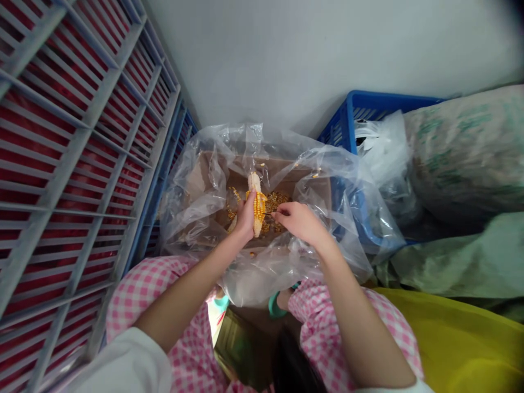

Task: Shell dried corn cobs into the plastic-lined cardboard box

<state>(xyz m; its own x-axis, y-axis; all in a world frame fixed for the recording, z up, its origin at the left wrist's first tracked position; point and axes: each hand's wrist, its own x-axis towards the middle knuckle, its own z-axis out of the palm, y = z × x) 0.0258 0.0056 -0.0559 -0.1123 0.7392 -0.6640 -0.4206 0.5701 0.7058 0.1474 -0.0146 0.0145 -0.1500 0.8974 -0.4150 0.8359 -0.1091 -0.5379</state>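
Holding the corn cob (258, 208), the left hand (244, 219) curls around its left side, with the cob's bare ends toward 12 and 6 o'clock. At 3 o'clock, the right hand (298, 219) pinches a thin dark stick (268, 213) pointing at the kernels. The cob looks light and stiff, so it should not bend. Its pale ends look rough and good to grip; the yellow middle may be smooth, and bits could pop off. The left hand hides part of the cob, and the right fingers cover the stick's back end. I can't tell if its tip touches. Below, loose kernels (279, 200) lie in the box (282, 167), partly hidden by a shiny clear bag (347, 213). At 2 o'clock, a sack (466, 153) gets cut off.
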